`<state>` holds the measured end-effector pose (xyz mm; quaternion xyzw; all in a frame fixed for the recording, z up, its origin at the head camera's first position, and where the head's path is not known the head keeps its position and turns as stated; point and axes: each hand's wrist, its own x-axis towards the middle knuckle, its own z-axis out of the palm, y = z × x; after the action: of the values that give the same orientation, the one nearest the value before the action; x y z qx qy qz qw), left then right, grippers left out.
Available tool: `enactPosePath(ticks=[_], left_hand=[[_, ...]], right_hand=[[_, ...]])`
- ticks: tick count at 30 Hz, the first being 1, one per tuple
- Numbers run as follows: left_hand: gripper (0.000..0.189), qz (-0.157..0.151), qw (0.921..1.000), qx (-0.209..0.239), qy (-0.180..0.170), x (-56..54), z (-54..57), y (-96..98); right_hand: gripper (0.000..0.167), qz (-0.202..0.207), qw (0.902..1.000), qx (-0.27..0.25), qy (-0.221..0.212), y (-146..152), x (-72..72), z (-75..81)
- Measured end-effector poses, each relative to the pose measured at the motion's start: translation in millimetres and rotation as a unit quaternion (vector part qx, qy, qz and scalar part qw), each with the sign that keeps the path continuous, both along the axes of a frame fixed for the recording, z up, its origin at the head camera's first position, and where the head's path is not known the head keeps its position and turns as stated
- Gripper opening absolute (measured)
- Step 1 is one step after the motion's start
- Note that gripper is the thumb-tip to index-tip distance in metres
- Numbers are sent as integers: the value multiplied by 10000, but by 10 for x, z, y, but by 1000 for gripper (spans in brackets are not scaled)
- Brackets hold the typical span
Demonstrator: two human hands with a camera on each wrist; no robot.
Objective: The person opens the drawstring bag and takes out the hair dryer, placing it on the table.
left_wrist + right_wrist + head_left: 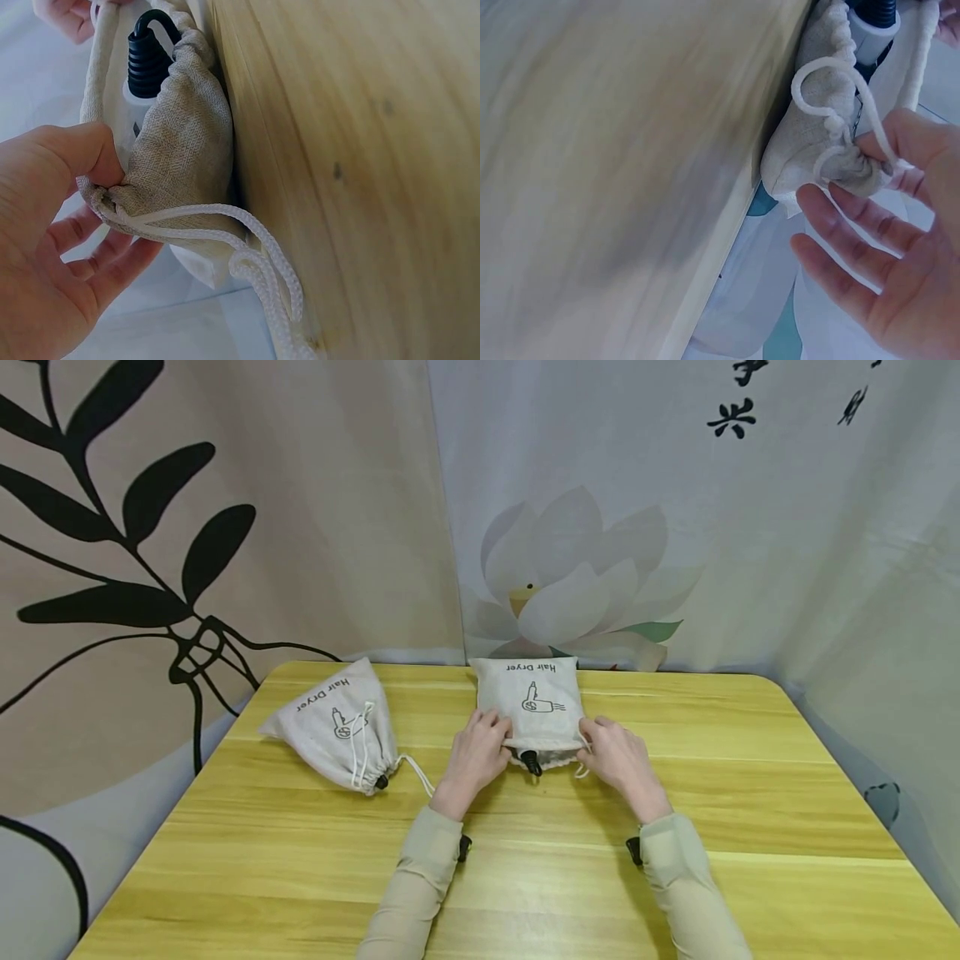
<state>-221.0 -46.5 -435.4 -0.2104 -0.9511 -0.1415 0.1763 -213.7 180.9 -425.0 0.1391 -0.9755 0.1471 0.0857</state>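
Observation:
A pale cloth drawstring bag (528, 693), printed "Hair Dryer" with a dryer drawing, lies near the table's far edge with its mouth toward me. My left hand (478, 752) pinches one corner of the mouth between thumb and fingers, and my right hand (617, 756) pinches the opposite corner. Between them the mouth gapes. Inside it, in the left wrist view, show a ribbed black cord sleeve (148, 64) and the light handle end of a hair dryer; the rest is hidden by cloth. White drawstrings (247, 225) hang from the left corner, and a cord loop (840, 67) curls at the right corner.
A second "Hair Dryer" bag (330, 718) lies to the left, its mouth gathered and a black tip (381, 782) poking out. Its white cord (416, 770) trails toward my left wrist. Behind the wooden table (750, 793) hangs a printed curtain (345, 510).

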Motion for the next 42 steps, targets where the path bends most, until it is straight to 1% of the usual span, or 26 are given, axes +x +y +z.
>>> enactPosePath(ticks=[6,9,12,16,19,23,26,29,31,36,42], left_hand=[[19,8,9999,-16,-140,4,9,-7],[19,-14,9998,44,-173,7,12,-12],[20,-44,9999,111,-120,13,5,-17],[21,-68,9999,79,7,19,-4,-21],[21,-54,10000,15,-40,13,-3,-18],[24,-28,9997,-78,-237,2,1,-5],[26,-25,9994,-182,-279,0,2,4],[26,-56,9994,-267,-209,5,4,8],[26,-79,9995,-297,-101,7,1,9],[26,-104,9996,-255,95,5,-4,8],[28,-164,9997,-161,-6,-12,1,-14]], right_hand=[[20,-34,10000,-33,2,13,6,-14],[21,-65,10000,-54,-36,26,5,-21],[20,-97,9999,-66,-85,35,4,-24],[21,-124,9998,-62,-105,41,3,-25],[22,-149,9998,-53,-105,46,1,-27],[23,-166,9998,-27,-81,48,0,-28],[21,-181,9998,-14,-85,49,-2,-27],[19,-259,9996,-41,-113,54,-3,-28],[18,-321,9994,-44,-141,61,-4,-28],[18,-381,9991,-15,-192,76,-13,-29],[18,-368,9990,-76,-249,91,-21,-11]])
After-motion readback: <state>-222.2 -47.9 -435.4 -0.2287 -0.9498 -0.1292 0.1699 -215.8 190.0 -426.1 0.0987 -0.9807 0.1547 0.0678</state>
